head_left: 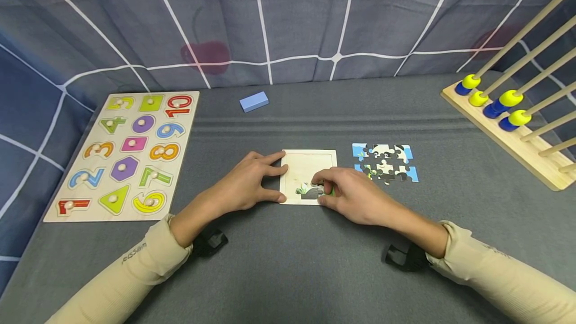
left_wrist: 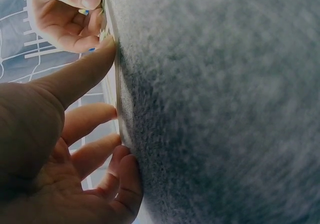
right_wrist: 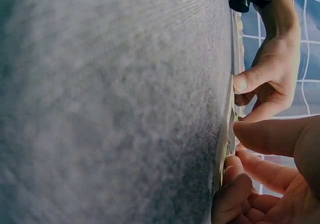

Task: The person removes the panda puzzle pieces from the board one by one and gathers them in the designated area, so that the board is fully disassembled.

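Note:
A shallow square wooden puzzle tray (head_left: 310,161) lies before me, with a few printed jigsaw pieces (head_left: 302,190) along its lower side. My left hand (head_left: 245,181) rests at the tray's left edge, fingers spread, with thumb and fingertips touching the rim. Over the tray's lower right, my right hand (head_left: 357,194) has curled fingers and pinches a puzzle piece (head_left: 320,187) between thumb and index finger; much of that piece is hidden by the hand. In the right wrist view, the thumb and fingers sit close over the tray's edge (right_wrist: 220,154).
Joined panda puzzle pieces (head_left: 384,161) lie just right of the tray. A wooden number-and-shape board (head_left: 101,164) is at the left, and a blue block (head_left: 254,102) lies farther back. A wooden bead stand (head_left: 508,136) occupies the right side. A checked cloth (head_left: 297,19) hangs behind.

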Tool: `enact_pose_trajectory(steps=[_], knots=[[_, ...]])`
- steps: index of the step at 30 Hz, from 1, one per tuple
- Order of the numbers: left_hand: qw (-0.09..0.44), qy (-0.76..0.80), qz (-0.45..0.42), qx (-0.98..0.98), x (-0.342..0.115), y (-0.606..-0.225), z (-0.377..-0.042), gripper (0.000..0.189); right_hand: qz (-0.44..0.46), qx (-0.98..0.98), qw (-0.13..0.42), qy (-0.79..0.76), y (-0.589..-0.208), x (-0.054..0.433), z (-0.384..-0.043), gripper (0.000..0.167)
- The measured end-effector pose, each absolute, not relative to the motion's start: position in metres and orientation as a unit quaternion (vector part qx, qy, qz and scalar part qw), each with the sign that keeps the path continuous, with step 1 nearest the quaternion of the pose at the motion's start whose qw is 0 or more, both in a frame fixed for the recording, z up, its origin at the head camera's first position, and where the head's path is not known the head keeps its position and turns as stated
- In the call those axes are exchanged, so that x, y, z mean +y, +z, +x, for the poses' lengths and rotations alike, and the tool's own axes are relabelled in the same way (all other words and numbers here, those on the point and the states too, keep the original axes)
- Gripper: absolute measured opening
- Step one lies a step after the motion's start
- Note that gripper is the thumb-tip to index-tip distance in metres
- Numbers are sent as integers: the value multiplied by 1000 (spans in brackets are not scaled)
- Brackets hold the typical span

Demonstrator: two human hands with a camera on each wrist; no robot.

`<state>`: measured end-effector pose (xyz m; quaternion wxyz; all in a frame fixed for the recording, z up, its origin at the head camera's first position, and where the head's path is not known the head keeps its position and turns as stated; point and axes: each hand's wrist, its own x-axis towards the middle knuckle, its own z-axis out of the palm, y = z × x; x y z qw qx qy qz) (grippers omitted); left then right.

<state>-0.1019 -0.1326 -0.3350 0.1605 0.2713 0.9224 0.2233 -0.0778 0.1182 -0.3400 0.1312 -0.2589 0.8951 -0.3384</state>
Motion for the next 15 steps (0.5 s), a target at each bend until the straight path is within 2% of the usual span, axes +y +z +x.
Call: enact_pose_trajectory(steps=[7, 15], knots=[[158, 227, 273, 921, -133, -335, -102, 64, -247, 892, 136, -354, -340, 119, -79, 23], [157, 227, 273, 921, -133, -335, -102, 63, -257, 895, 97, -352, -340, 117, -78, 16]])
